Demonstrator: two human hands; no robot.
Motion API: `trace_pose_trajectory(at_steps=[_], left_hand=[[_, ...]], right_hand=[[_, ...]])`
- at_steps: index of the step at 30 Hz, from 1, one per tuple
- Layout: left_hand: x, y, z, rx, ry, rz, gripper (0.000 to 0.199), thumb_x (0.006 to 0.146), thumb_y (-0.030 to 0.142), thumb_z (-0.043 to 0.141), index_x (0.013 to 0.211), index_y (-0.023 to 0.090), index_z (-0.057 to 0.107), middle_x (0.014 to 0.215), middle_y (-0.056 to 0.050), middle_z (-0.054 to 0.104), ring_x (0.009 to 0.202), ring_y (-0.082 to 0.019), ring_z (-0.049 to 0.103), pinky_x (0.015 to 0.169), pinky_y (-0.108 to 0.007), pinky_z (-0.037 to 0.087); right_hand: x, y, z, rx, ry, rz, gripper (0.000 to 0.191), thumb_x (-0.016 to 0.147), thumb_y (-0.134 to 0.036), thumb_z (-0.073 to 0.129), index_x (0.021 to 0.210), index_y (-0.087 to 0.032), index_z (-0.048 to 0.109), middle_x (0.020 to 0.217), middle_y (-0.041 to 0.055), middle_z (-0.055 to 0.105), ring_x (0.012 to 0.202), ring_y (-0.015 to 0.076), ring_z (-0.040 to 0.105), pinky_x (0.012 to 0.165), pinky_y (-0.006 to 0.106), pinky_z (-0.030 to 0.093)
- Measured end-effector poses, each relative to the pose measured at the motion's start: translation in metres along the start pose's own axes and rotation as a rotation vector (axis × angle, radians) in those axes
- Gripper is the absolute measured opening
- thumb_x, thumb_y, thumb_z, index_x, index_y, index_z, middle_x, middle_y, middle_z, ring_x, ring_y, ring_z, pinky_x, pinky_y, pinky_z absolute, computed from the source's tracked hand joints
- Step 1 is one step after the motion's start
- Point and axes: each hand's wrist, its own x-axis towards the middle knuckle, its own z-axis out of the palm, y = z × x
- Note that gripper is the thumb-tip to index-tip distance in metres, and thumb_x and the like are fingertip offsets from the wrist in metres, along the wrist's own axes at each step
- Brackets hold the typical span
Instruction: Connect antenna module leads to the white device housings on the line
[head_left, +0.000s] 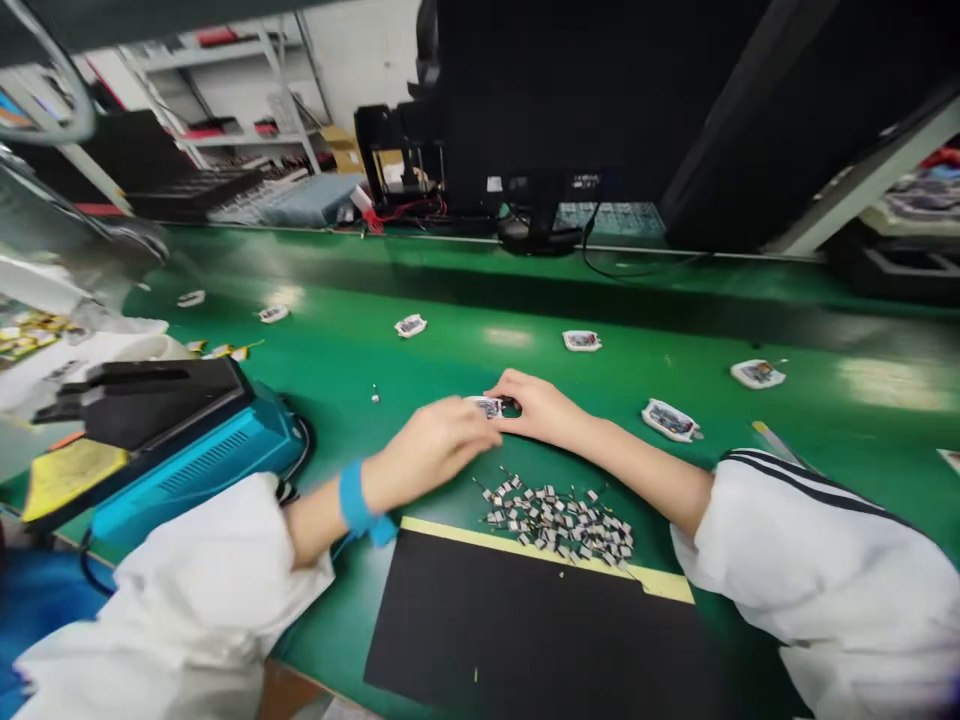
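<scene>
Head camera's looking right down at my two hands, and here's where we stand: my left hand point(442, 450) and right hand point(536, 405) are both closed in on one small white-framed piece point(486, 407), pinching it from either side just above the mat, and I can't make out its exact make from this view. A dark spot shows at its right end, right by my right fingertips point(511, 406). Just below my hands sits a loose heap of tiny wired parts point(555, 520), silver and black, dozens of them, and that heap looks like the bulk of what's left. Ahead on the green anti-static mat point(465, 345), at least six matching white pieces are laid out well apart, the nearest one point(670, 420) out past my right wrist, so that much looks done. The heap's near edge runs up against a strip of yellow tape point(540, 550) along a black pad point(525, 640). A blue wrist strap point(356, 497) circles my left wrist, and off to my left a teal machine with a black top point(202, 460) sits on the mat, while a monitor back point(592, 90) fills the view ahead.
</scene>
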Motion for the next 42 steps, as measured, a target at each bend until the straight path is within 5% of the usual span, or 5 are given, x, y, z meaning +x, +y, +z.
trace_pose_trajectory(at_steps=[8,21,26,35,42], left_hand=[[-0.041,0.011,0.034,0.127,-0.024,0.151,0.017,0.083,0.028,0.046,0.082,0.018,0.06,0.079,-0.001,0.057,0.072,-0.011,0.05,0.067,-0.021,0.041],[-0.039,0.005,0.019,-0.084,-0.115,-0.088,0.028,0.077,0.016,0.055,0.105,0.014,0.049,0.094,-0.004,0.055,0.072,-0.009,0.056,0.068,-0.02,0.046],[-0.038,-0.001,0.012,0.033,-0.175,0.04,0.013,0.082,0.023,0.047,0.081,0.016,0.059,0.084,-0.002,0.057,0.076,-0.012,0.055,0.071,-0.023,0.044],[-0.043,0.003,0.0,0.454,-0.366,0.183,0.024,0.085,0.01,0.033,0.1,0.014,0.051,0.09,-0.007,0.053,0.081,-0.018,0.051,0.071,-0.03,0.046],[-0.044,0.0,-0.006,0.495,-0.324,0.184,0.023,0.084,0.009,0.033,0.095,0.013,0.053,0.092,-0.008,0.053,0.085,-0.018,0.051,0.072,-0.03,0.048]], right_hand=[[-0.003,0.0,0.013,0.094,0.132,0.011,0.042,0.066,-0.046,0.061,0.093,-0.015,0.059,0.083,0.0041,0.053,0.076,0.0156,0.052,0.066,0.025,0.039],[-0.004,0.004,0.011,0.106,0.128,0.003,0.045,0.065,-0.047,0.061,0.096,-0.013,0.059,0.084,0.0051,0.054,0.075,0.0158,0.052,0.065,0.026,0.04],[-0.006,0.002,0.008,0.109,0.079,-0.017,0.044,0.07,-0.048,0.056,0.1,-0.016,0.059,0.083,0.0047,0.054,0.075,0.0156,0.053,0.065,0.026,0.041],[-0.005,0.001,0.009,0.134,0.118,-0.065,0.025,0.085,-0.026,0.038,0.092,-0.017,0.06,0.088,0.0045,0.06,0.082,0.0141,0.055,0.074,0.026,0.043],[-0.01,0.004,0.008,0.13,0.052,-0.098,0.043,0.075,-0.042,0.053,0.108,-0.015,0.053,0.092,0.0067,0.054,0.078,0.0149,0.052,0.069,0.027,0.043]])
